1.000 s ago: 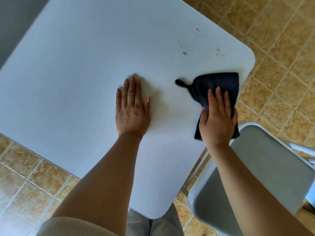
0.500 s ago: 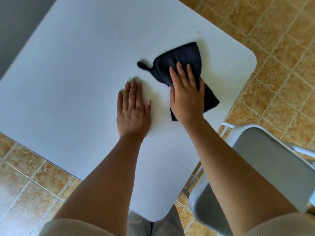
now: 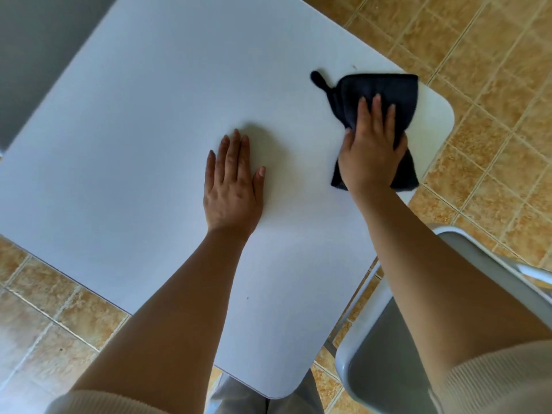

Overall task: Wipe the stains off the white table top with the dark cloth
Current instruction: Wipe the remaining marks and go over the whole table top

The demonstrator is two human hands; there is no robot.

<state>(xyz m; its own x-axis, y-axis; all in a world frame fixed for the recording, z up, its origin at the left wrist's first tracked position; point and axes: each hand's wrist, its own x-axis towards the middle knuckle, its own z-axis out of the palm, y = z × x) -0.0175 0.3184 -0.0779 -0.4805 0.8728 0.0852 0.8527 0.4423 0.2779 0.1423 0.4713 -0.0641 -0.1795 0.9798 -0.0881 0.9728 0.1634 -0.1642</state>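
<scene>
The white table top (image 3: pixel 143 138) fills most of the view. The dark cloth (image 3: pixel 385 94), with a small hanging loop at its far left, lies spread near the table's right corner. My right hand (image 3: pixel 372 147) presses flat on the cloth's near half, fingers pointing away from me. My left hand (image 3: pixel 233 183) rests palm down on the bare table near the middle, fingers together, holding nothing. One tiny speck (image 3: pixel 354 66) shows just beyond the cloth. The patch under the cloth is hidden.
A grey chair (image 3: pixel 397 354) with a white frame stands at the table's right near corner, under my right forearm. Tan floor tiles (image 3: pixel 493 55) surround the table. A grey wall (image 3: pixel 35 55) runs along the far left.
My right hand has slid the cloth from the middle of the table back to the right corner, over the spot where stains showed a second ago. My left hand has stayed put.
</scene>
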